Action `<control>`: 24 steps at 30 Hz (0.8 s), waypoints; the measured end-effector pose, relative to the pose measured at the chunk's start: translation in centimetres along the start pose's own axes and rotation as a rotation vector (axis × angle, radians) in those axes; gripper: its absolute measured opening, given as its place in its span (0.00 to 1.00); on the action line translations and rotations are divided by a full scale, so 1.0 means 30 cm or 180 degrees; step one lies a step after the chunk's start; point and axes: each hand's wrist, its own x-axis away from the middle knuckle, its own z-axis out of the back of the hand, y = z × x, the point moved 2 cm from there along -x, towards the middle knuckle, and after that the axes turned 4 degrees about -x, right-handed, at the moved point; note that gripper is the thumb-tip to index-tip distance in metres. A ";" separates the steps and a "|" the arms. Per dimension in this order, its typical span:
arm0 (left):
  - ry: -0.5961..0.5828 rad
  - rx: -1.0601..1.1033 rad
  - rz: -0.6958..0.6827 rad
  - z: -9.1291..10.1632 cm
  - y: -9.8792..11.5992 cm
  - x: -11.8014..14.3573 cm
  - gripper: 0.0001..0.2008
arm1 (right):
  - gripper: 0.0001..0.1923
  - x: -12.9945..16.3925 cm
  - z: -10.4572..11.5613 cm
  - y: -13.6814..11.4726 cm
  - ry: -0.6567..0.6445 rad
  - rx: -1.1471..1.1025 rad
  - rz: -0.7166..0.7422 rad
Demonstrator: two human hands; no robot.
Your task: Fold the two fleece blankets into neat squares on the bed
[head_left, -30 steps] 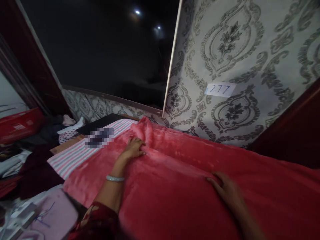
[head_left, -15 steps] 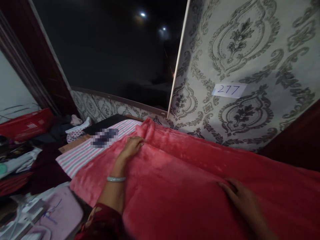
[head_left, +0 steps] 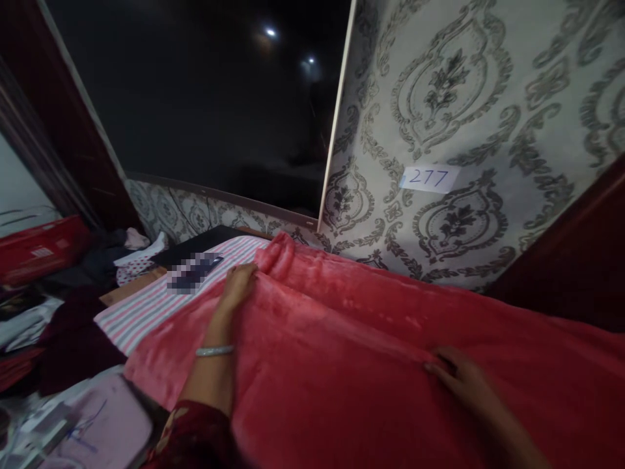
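- A red plush blanket (head_left: 342, 365) is spread over the bed, its long axis running from lower right up toward the far left, where a rolled fold ends near the wall corner.
- The left hand (head_left: 237, 283) is laid on the blanket's far-left edge, fingers curled over the fold; a silver bangle (head_left: 215, 351) is worn at the wrist.
- The right hand (head_left: 461, 381) is pressed flat and open on the blanket, to the right.
- A striped sheet (head_left: 161, 299) is exposed beside the blanket's left end.
- Patterned wallpaper (head_left: 463, 117) with a paper label (head_left: 430, 178) reading 277 is seen behind; a dark pane (head_left: 195, 104) lies to its left.
- Piled clothes (head_left: 73, 306) are seen at left.
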 end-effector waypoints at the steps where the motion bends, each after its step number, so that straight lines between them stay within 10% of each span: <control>1: 0.0066 -0.0010 -0.0026 0.007 0.005 -0.004 0.17 | 0.23 0.001 0.005 0.002 0.0007 -0.0021 -0.0020; 14: 0.0221 -0.0596 -0.0409 0.177 0.029 0.023 0.16 | 0.23 0.060 0.126 -0.124 0.0863 0.0262 0.0678; 24: -0.0021 -0.0840 -0.1361 0.235 -0.067 0.304 0.11 | 0.22 0.361 0.179 -0.091 0.0646 0.0465 0.0737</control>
